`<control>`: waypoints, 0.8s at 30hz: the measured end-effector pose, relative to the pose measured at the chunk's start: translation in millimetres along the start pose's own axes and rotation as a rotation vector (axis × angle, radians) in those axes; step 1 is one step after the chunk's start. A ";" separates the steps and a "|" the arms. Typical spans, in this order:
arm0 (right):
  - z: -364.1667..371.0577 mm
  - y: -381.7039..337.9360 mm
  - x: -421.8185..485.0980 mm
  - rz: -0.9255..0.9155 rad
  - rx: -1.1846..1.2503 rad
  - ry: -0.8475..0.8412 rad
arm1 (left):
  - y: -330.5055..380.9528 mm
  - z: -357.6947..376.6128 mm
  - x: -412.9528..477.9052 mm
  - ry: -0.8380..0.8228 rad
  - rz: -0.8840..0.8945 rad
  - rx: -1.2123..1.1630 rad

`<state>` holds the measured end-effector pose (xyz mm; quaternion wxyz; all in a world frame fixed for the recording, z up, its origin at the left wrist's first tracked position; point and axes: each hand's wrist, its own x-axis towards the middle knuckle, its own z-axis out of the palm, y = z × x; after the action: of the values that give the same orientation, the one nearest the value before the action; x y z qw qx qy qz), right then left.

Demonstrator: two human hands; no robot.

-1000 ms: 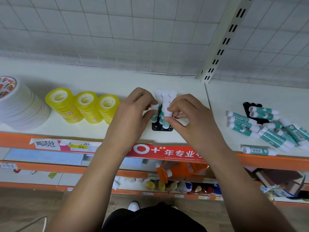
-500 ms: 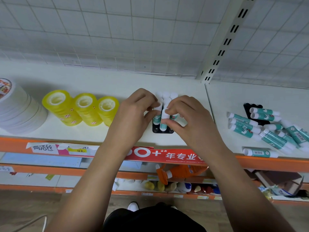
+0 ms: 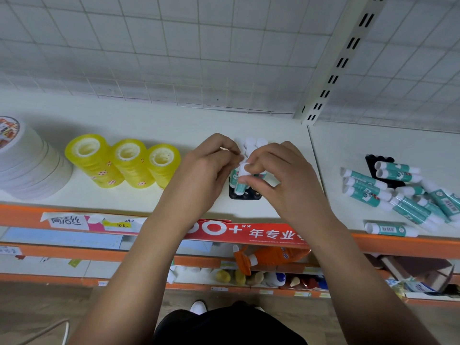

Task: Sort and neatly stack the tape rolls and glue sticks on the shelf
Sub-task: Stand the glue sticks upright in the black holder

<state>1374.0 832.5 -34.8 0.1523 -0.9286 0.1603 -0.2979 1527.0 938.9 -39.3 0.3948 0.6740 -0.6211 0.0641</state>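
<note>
One stack of white tape rolls [image 3: 27, 168] sits at the far left of the shelf [image 3: 174, 125]. Just right of it, three stacks of yellow tape rolls [image 3: 129, 165] stand side by side, as they did a second ago.

Next comes the left hand [image 3: 204, 175], reaching up from the lower edge with the forearm angled right. Its fingers [image 3: 224, 148] are curled round the left side of the standing glue sticks [image 3: 250, 143], the tips up at the white caps. These fingertips have drawn nearer to the right hand's than half a second ago, so the two hands now almost meet over the caps.

Between the hands, the black tray [image 3: 245, 195] lies near the front edge of the shelf, with the sticks upright in it. One glue stick [image 3: 241, 181] is at the tray's front left, its foot down at the holes; whether it is fully seated cannot be told. It has barely shifted since the earlier frames.

The right hand [image 3: 286, 180] comes in from the right, wrist bent, pinching that stick's white cap between thumb and forefinger, the other fingers folded loosely behind.

Past the slotted upright [image 3: 333, 70], a loose pile of glue sticks [image 3: 403, 202] lies on its side, partly over a second black tray [image 3: 373, 163]. A single stick [image 3: 390, 229] rests apart at the front edge. None of these has moved.
</note>
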 end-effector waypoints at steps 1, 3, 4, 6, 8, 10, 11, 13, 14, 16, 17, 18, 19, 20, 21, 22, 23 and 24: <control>0.3 0.1 0.4 -0.004 0.005 0.006 | -0.1 -0.2 -0.1 0.001 0.001 -0.003; 0.7 0.1 0.8 -0.011 0.011 0.012 | -1.2 -1.1 -1.0 0.000 -0.004 -0.011; 0.9 0.1 0.9 -0.015 0.010 0.011 | -2.2 -1.7 -1.4 0.002 -0.009 -0.017; 1.4 0.6 1.1 -0.022 0.003 0.003 | -4.6 -2.9 -1.4 0.011 -0.019 -0.032; 1.9 0.8 1.1 -0.031 -0.005 0.000 | -5.8 -3.9 -0.6 0.022 -0.026 -0.048; 2.2 0.5 0.5 -0.039 -0.008 0.007 | -6.3 -4.4 0.2 0.027 -0.025 -0.057; 2.5 0.6 0.1 -0.040 -0.014 0.010 | -6.2 -4.3 0.5 0.027 -0.022 -0.061; 2.5 0.4 -0.3 -0.023 -0.027 0.008 | -5.7 -4.2 0.1 0.022 -0.018 -0.067; 2.2 0.4 -0.1 -0.011 -0.030 0.006 | -5.5 -4.1 -0.2 0.019 -0.015 -0.066; 1.8 0.3 0.4 0.002 -0.032 -0.003 | -5.4 -4.7 0.0 0.013 -0.009 -0.051; 1.6 -0.2 0.5 0.006 -0.032 -0.007 | -5.5 -5.0 0.3 0.010 -0.005 -0.046; 1.6 -0.8 0.6 0.011 -0.032 -0.010 | -5.6 -5.3 0.9 0.008 -0.002 -0.044; 1.8 -1.6 0.8 0.016 -0.032 -0.012 | -5.5 -5.7 1.6 0.004 0.001 -0.045; 2.4 -2.7 1.1 0.016 -0.036 -0.013 | -5.5 -5.8 2.1 -0.001 0.002 -0.045; 3.5 -3.9 1.4 0.015 -0.043 -0.011 | -5.2 -5.6 2.3 -0.007 0.002 -0.044; 5.0 -4.7 1.8 0.015 -0.052 -0.005 | -4.9 -5.5 2.4 -0.010 0.001 -0.042; 6.5 -5.0 2.2 0.016 -0.060 0.001 | -4.9 -5.1 2.2 -0.011 -0.001 -0.043; 7.8 -4.9 2.3 0.017 -0.063 0.009 | -4.5 -4.6 1.6 -0.011 -0.005 -0.046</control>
<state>1381.5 837.5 -37.8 0.1250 -0.9302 0.1780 -0.2957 1533.2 940.1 -37.3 0.4068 0.6666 -0.6229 0.0451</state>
